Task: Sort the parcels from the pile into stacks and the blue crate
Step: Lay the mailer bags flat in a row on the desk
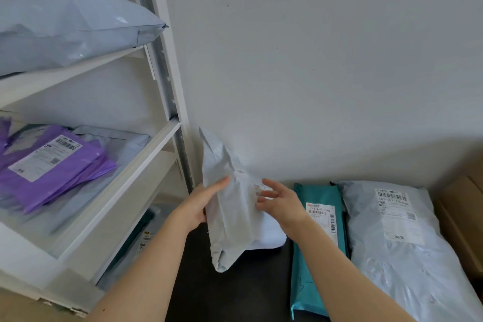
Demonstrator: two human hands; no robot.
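Wall: plain pale grey, is taking soft, even light and filling the upper right. Shelving unit: white, tiered, is standing at left against the wall; its slotted upright is rising at the front corner. Dark surface: is lying at the wall's foot.

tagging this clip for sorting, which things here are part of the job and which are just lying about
Job: upright grey parcel gripped by left hand, right hand at its front; teal parcel; large pale parcel beside it.
Lying about, probably: cardboard box; white shelving with purple parcels.
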